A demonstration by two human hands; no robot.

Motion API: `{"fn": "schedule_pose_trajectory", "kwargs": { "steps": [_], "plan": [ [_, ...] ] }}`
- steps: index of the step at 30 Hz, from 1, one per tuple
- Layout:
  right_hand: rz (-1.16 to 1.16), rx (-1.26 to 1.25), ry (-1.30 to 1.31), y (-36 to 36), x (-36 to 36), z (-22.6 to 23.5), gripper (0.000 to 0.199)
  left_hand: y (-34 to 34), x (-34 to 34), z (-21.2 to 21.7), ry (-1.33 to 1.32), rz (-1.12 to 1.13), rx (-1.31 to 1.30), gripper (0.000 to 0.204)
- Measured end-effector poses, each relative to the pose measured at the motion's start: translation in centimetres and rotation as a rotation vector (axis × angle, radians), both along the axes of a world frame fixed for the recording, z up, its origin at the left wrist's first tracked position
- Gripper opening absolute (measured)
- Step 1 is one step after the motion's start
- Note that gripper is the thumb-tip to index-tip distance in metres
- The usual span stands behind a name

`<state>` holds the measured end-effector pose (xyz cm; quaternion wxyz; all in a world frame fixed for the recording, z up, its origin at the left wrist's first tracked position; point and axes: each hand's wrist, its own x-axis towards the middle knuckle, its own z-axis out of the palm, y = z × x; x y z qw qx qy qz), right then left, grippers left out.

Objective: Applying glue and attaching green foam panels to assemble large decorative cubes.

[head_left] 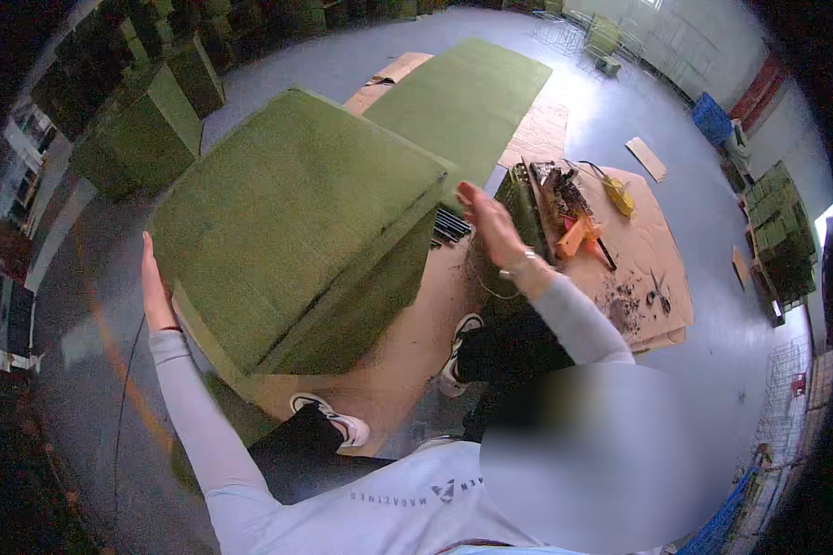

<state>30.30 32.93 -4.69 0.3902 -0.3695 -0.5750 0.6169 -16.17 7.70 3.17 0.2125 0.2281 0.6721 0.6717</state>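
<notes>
A large green box [296, 213] with straight dark seams stands tilted in front of me. My left hand [157, 287] lies flat along its left side, fingers stretched out. Off the box's right corner, my right hand [492, 222] is held with straight fingers and nothing in it; a small gap shows between it and the box. Partly behind the box, a bundle of thin black sticks [449, 227] lies near that hand. To the right rest an orange glue gun [578, 237], a yellow tool with a cord [618, 196] and scissors [658, 294].
Brown cardboard [657, 250] under the tools carries dark scraps [625, 305]. Beyond the box lies a flat green sheet [463, 97]. More green boxes [143, 129] stand at far left, with a green stack [777, 231] at far right. My shoes [329, 416] are close below the box.
</notes>
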Motion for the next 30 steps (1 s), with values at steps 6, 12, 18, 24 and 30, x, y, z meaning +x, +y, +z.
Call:
{"fn": "schedule_pose_trajectory", "kwargs": {
  "steps": [6,12,18,24,30],
  "plan": [
    [-0.201,-0.088,0.295,2.0,-7.2,-8.1,0.036,0.8,-2.2,0.6,-0.098,-0.129,0.04,0.066],
    [-0.195,-0.099,0.351,6.0,-7.8,-7.6,0.029,-0.2,-7.1,-3.8,-0.203,-0.171,0.083,0.056],
    [0.074,-0.252,0.344,8.8,-12.6,-1.1,0.029,-13.6,7.1,-3.9,-0.093,0.248,-0.057,0.053],
    [0.223,-0.248,0.416,13.3,-10.5,-3.8,0.03,-20.3,8.7,-2.4,0.286,0.249,-0.252,0.049],
    [0.091,0.247,0.229,7.8,-7.7,3.5,0.049,-8.5,13.8,7.7,1.105,-0.074,-0.294,0.045]
  ]
}}
